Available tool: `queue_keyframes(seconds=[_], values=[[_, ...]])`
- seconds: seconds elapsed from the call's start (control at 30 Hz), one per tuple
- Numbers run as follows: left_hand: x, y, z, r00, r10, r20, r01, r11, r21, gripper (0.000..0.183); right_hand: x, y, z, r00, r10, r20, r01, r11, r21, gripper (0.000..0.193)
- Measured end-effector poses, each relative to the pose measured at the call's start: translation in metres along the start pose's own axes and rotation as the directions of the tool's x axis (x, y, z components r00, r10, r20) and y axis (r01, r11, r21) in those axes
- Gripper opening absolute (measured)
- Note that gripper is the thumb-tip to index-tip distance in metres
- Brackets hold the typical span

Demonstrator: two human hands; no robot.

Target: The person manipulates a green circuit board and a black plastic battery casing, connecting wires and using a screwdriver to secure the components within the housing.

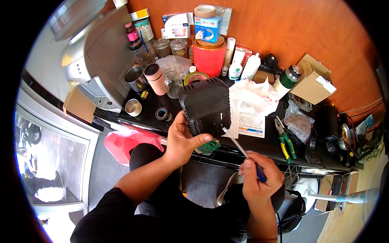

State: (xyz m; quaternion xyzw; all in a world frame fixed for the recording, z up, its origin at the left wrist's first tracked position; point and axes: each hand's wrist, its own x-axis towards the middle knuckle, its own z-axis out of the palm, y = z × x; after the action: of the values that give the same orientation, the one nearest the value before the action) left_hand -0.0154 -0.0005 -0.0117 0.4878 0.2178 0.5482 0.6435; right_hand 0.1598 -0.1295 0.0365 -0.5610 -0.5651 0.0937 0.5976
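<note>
My left hand (pixel 182 139) grips the lower edge of a black ribbed plastic housing (pixel 204 103), tilted up over the edge of the dark table (pixel 259 143). A small green circuit board (pixel 209 146) hangs beneath the housing, by my left thumb. My right hand (pixel 259 176) holds a screwdriver (pixel 237 146) with a blue handle. Its thin metal shaft points up and left, and the tip touches the housing's lower right side.
Yellow-and-green pliers (pixel 285 139) lie right of a white paper sheet (pixel 250 119). A red tin (pixel 209 56), jars, metal cups (pixel 135 79), tape rolls (pixel 162 113), a green flask (pixel 288 79) and a cardboard box (pixel 312 83) crowd the table. A silver appliance (pixel 95 56) stands left. A pink bag (pixel 121 143) lies below.
</note>
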Motion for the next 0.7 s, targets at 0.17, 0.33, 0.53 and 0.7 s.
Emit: queue_keyframes(seconds=[0.17,0.33,0.53,0.7], values=[[0.001,-0.001,0.004,1.0,-0.016,0.009,0.016,1.0,-0.026,0.067,0.004,0.0,0.009,0.984,-0.149,0.094,0.152,0.988,-0.027,0.018],[0.002,-0.005,0.004,0.999,-0.012,0.04,0.014,0.999,-0.051,0.068,0.006,0.006,0.016,0.972,-0.221,0.083,0.226,0.973,-0.053,0.019],[-0.001,-0.002,0.005,0.999,-0.009,0.045,0.012,0.998,-0.055,0.07,0.002,0.007,0.021,0.972,-0.225,0.066,0.229,0.971,-0.069,0.019],[0.001,0.001,0.003,0.998,0.004,0.058,-0.002,1.0,-0.022,0.069,0.0,0.006,0.026,0.966,-0.244,0.081,0.253,0.958,-0.134,0.019]])
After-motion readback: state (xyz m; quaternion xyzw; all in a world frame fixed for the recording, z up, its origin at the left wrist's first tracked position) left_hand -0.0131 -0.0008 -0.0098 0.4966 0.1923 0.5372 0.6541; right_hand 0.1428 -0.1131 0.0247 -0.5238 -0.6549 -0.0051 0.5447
